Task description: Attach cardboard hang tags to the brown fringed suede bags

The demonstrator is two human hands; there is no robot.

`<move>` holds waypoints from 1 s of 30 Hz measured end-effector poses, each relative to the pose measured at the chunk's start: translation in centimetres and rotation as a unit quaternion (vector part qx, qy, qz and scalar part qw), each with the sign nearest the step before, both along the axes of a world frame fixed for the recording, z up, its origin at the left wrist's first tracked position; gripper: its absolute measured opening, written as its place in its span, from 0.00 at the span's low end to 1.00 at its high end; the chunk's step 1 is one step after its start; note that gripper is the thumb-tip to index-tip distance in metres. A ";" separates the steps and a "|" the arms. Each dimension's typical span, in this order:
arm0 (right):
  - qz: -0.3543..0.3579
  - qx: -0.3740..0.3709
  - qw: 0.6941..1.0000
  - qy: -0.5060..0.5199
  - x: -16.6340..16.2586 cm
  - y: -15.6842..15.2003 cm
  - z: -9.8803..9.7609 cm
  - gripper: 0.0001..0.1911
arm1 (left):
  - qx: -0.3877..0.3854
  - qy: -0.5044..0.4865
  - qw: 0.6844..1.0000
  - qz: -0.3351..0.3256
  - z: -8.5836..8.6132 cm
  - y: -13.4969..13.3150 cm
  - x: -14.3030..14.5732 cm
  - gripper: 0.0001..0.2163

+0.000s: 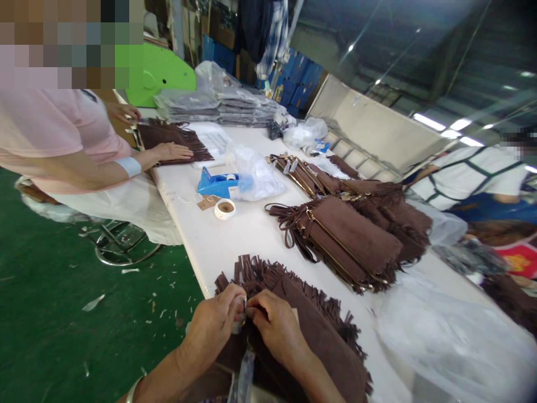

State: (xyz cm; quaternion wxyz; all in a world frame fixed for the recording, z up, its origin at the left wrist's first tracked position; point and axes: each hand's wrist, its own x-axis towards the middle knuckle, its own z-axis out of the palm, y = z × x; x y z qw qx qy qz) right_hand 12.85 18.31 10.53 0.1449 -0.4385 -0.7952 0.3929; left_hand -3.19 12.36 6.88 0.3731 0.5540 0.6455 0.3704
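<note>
A dark brown suede-like bag with fringed edges (319, 330) lies at the table's near edge, under and between my hands. My left hand (213, 322) is closed in a pinch above the bag's left side, and a small pale, shiny piece (238, 324) shows at its fingers. Close beside it, my right hand (274, 324) also pinches, its fingertips almost touching the left ones. What the right fingers grip is too small to tell. Below the hands hangs a strip wrapped in clear plastic (245, 372). A bit of tan card (296, 314) shows behind the right hand.
Several brown fringed bags with gold zips (352, 229) are piled ahead on the white table (188, 235). A blue tape dispenser (218, 182), a tape roll (225, 209) and clear plastic bags (453, 330) lie around. At left, a co-worker's hand (172, 151) rests on another fringed bag (168, 137).
</note>
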 end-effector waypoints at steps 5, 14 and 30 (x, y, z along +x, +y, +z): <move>-0.045 -0.037 0.998 0.028 0.4 0.2 0.1 0.07 | -0.034 -0.276 0.953 0.118 -0.7 0.9 0.3 0.14; -0.111 -0.200 0.969 0.089 0.6 0.4 -0.8 0.08 | -0.127 -0.239 0.962 0.039 -0.5 0.2 1.5 0.08; -0.008 0.141 0.981 -0.130 3.1 -1.5 0.3 0.12 | -0.177 -0.543 0.817 -0.079 -0.5 0.7 0.0 0.09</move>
